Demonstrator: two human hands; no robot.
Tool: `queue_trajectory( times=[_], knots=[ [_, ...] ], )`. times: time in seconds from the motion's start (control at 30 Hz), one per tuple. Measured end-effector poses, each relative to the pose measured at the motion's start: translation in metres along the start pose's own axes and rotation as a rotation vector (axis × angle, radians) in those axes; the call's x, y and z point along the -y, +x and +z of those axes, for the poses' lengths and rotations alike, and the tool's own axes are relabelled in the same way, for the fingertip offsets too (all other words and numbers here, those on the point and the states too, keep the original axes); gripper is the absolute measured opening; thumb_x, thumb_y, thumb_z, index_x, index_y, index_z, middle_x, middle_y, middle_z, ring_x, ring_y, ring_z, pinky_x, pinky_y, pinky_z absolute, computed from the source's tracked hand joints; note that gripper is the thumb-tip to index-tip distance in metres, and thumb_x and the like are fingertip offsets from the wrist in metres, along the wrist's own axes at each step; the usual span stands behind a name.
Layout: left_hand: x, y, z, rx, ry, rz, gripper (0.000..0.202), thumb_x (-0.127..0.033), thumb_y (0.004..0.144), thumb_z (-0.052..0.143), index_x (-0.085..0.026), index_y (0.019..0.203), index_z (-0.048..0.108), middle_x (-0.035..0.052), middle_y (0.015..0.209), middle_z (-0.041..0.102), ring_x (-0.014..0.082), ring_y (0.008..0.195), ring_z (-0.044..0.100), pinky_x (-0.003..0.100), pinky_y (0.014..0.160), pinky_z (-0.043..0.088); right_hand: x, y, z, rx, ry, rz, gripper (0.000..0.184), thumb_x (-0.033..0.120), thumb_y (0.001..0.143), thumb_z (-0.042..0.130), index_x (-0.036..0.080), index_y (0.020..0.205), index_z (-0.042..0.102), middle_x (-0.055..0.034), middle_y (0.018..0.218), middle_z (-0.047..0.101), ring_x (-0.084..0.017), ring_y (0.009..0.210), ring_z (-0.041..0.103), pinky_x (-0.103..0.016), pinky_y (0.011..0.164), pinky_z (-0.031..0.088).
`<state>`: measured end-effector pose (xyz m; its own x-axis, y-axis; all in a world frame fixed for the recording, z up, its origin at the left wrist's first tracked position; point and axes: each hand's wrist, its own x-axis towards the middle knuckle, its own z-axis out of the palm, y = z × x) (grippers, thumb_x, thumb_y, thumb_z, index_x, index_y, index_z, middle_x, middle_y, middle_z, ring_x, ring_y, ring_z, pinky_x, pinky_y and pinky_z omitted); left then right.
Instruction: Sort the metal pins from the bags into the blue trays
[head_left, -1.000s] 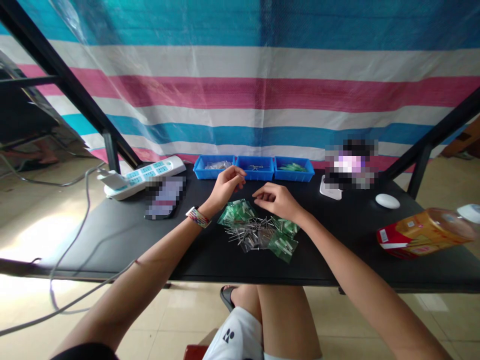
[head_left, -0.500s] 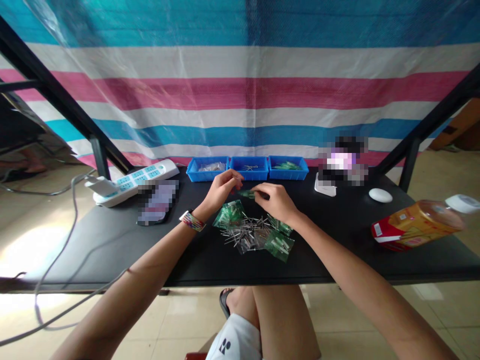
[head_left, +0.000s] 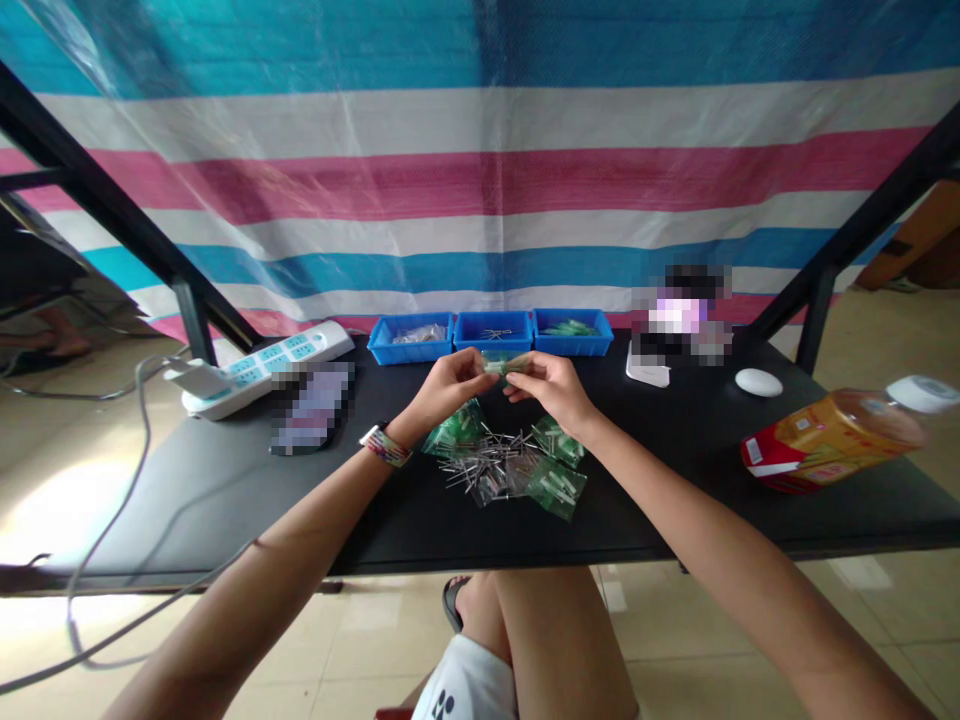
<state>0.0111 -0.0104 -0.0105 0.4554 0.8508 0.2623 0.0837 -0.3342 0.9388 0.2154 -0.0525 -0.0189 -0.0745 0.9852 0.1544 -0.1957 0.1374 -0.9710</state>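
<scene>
Between both hands, just in front of the blue bins, is a small green plastic bag point(head_left: 498, 361) with pale slim pieces inside. My left hand point(head_left: 452, 385) pinches its left end, and my right hand point(head_left: 553, 388) grips its right end. Below them on the table lies a pile of thin metal pins point(head_left: 491, 460). Around the pile are more green bags, one at the left point(head_left: 456, 430) and one at the front right point(head_left: 557, 488). A clear bag point(head_left: 493, 487) lies among the pins.
Three blue bins stand in a row: left with clear bags point(head_left: 411, 351), middle with a few pins point(head_left: 493, 345), right with green bags point(head_left: 574, 343). A power strip point(head_left: 270, 362) and a blurred phone-like object point(head_left: 313, 405) lie left. A drink bottle point(head_left: 825, 440) and white oval object point(head_left: 759, 382) are right.
My left hand has closed on the green bag's left end, which my right hand alone held before. The bag is now stretched flat between both hands, slightly higher in view.
</scene>
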Motion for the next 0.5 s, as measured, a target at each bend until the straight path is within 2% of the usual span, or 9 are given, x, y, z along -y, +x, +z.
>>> queue_trajectory(
  times=[0.13,0.2,0.27,0.37,0.5],
  knots=[
    [-0.0017,-0.0021,-0.0016,0.035,0.079,-0.064,0.056,-0.062,0.091,0.074,-0.018,0.060,0.056,0.0000,0.053,0.054,0.0105,0.051,0.047,0.025,0.052,0.034,0.0024,-0.0020,-0.0003,-0.040,-0.120,-0.144,0.026,0.042,0.080,0.085,0.021,0.092,0.076,-0.0038,0.085,0.076,-0.021,0.077,0.076,-0.033,0.067,0.064],
    [-0.0033,-0.0023,-0.0021,0.081,0.023,-0.100,0.061,-0.067,0.095,0.064,-0.017,0.060,0.064,0.0044,0.053,0.060,0.0131,0.050,0.053,0.027,0.053,0.039,0.0053,-0.0048,-0.0005,-0.068,-0.255,-0.246,0.018,0.040,0.086,0.081,0.023,0.092,0.078,-0.0049,0.090,0.076,-0.022,0.081,0.075,-0.036,0.074,0.064],
    [-0.0056,-0.0022,-0.0020,0.101,-0.087,-0.128,0.064,-0.070,0.097,0.057,-0.015,0.069,0.072,0.0097,0.062,0.070,0.0165,0.055,0.062,0.029,0.056,0.045,0.0080,-0.0077,-0.0005,-0.073,-0.395,-0.349,0.012,0.036,0.091,0.077,0.025,0.090,0.080,-0.0066,0.096,0.076,-0.024,0.089,0.074,-0.038,0.081,0.062],
    [-0.0084,-0.0019,-0.0011,0.097,-0.180,-0.148,0.059,-0.068,0.095,0.062,-0.013,0.081,0.077,0.0140,0.077,0.078,0.0182,0.061,0.069,0.029,0.058,0.049,0.0095,-0.0098,-0.0002,-0.049,-0.487,-0.438,0.011,0.033,0.094,0.074,0.027,0.090,0.083,-0.0086,0.105,0.077,-0.027,0.101,0.073,-0.041,0.088,0.061],
    [-0.0068,-0.0012,-0.0005,0.087,-0.133,-0.127,0.043,-0.056,0.089,0.076,-0.014,0.080,0.076,0.0125,0.081,0.079,0.0173,0.064,0.071,0.026,0.057,0.049,0.0077,-0.0074,-0.0008,-0.065,-0.473,-0.412,0.010,0.029,0.089,0.075,0.028,0.091,0.085,-0.0094,0.116,0.074,-0.027,0.109,0.071,-0.041,0.087,0.062]
  ],
)
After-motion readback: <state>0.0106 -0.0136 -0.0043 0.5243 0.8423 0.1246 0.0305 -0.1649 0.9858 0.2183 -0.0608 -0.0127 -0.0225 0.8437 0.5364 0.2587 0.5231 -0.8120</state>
